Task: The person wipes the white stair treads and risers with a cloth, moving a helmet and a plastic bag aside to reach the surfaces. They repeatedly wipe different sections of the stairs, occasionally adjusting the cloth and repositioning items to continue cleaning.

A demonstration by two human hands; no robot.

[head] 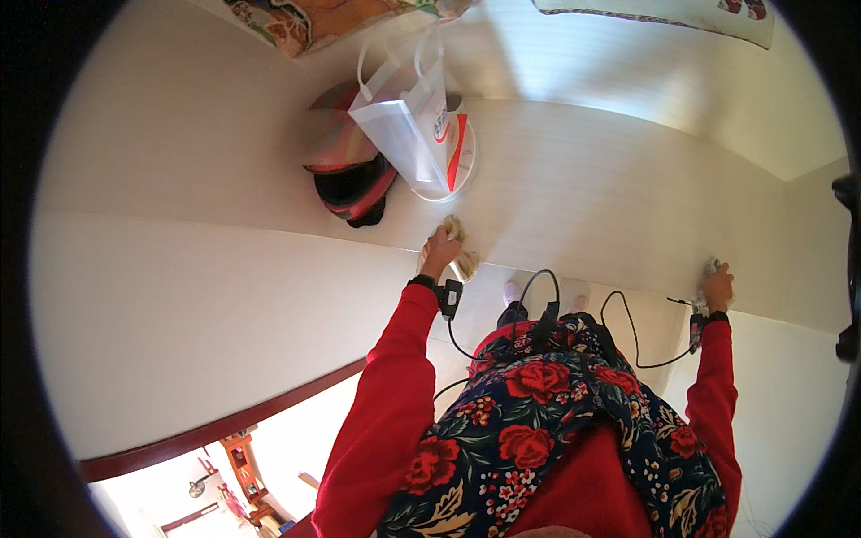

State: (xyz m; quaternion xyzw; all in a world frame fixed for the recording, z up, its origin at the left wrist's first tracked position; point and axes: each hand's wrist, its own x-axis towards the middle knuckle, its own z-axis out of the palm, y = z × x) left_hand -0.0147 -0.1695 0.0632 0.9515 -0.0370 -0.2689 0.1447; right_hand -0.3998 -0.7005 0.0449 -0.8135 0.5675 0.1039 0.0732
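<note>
My left hand [440,250] grips a beige cloth [464,259] at the front edge of a wide, pale surface [578,181]; the cloth hangs over that edge. Far to the right, my right hand [718,286] holds a small greyish cloth or plastic item [713,267], too small to tell which, near the same edge. Beyond my left hand, a white paper or plastic bag [403,141] with two handles stands by a round white container [471,158]. A red and black motorcycle helmet [350,161] rests left of the bag.
Patterned cushions or cloths, one colourful [336,23] and one white [672,20], lie along the far side. Walls close in the surface at left and right. Black cables [635,336] run from devices on both wrists to my waist. A doorway with dark red trim [222,427] is behind at lower left.
</note>
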